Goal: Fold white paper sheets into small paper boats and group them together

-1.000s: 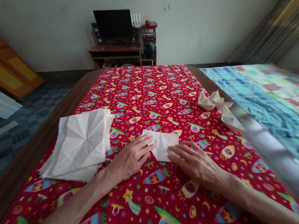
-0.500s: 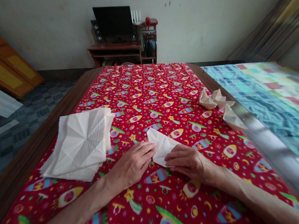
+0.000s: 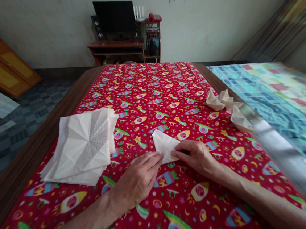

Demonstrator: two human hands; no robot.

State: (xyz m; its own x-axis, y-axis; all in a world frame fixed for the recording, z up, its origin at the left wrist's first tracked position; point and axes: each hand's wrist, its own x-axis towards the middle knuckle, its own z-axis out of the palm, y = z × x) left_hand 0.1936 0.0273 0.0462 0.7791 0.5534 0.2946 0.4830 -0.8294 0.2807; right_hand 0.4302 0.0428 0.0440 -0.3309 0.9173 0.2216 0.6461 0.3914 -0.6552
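A small white folded sheet of paper (image 3: pixel 165 146) lies on the red patterned tablecloth, its pointed top facing away from me. My left hand (image 3: pixel 141 175) has its fingertips pressed together on the paper's lower left corner; the thumb is hidden. On the opposite side, my right hand (image 3: pixel 195 157) pinches the right part of the paper between thumb and fingers. To the left lies a stack of creased white paper sheets (image 3: pixel 82 143), the top one marked with radiating folds. Several folded paper shapes with pointed tips (image 3: pixel 241 119) stand near the table's right edge.
The tablecloth (image 3: pixel 150 93) covers a table with a brown wooden border (image 3: pixel 66 101). Beyond it, a monitor (image 3: pixel 115 21) and a red telephone (image 3: pixel 155 18) stand on a desk. A bed with a checked cover (image 3: pixel 271 98) is at right, a wooden cabinet (image 3: pixel 2 64) at left.
My right hand has shifted up along the paper's right side and now pinches it. The paper's lower edge looks folded up, making it shorter. My left hand has slid slightly toward me.
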